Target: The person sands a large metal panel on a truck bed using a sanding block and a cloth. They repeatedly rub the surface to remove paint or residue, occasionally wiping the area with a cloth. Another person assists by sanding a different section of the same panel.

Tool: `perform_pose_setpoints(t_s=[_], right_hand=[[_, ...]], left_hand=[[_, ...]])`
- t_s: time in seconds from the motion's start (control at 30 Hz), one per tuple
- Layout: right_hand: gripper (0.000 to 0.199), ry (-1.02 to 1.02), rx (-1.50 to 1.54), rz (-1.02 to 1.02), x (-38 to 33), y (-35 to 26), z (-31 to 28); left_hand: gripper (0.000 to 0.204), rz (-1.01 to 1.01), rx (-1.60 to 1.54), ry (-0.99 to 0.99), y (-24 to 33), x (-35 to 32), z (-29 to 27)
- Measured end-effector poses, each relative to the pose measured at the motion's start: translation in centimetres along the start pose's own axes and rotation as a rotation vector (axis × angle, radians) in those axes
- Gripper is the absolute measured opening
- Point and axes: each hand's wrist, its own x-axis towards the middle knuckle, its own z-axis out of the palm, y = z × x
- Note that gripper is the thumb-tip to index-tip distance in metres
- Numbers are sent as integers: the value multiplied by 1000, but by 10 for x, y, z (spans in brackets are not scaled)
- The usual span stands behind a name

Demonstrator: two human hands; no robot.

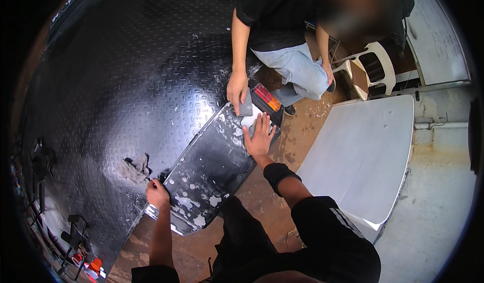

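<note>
A black vehicle body panel (212,164) with white patches of filler slopes off the edge of a black checker-plate deck (126,81). My left hand (157,193) grips the panel's lower left edge; a metal bracelet sits on that wrist. My right hand (259,135) lies flat, fingers spread, on the panel's upper right part. Across from me a seated person's hand (237,92) presses a grey sanding block (246,106) onto the panel's top end, beside a red and orange tail lamp (266,97).
A grey rag (133,168) lies on the deck left of the panel. A large white panel (363,152) lies on the floor at right. A white plastic chair (370,68) stands behind the seated person. Tools and stands crowd the lower left (75,232).
</note>
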Motion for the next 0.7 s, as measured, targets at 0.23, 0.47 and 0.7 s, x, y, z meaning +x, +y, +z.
perform_pose_setpoints(t_s=[0.23, 0.47, 0.7], right_hand=[[82, 19, 4, -14, 0, 2, -1], [70, 55, 25, -44, -1, 10, 15], [62, 2, 6, -12, -2, 7, 16]], left_hand=[[45, 8, -17, 7, 2, -1, 4], [45, 38, -49, 15, -4, 3, 6], [45, -17, -3, -16, -4, 3, 5]])
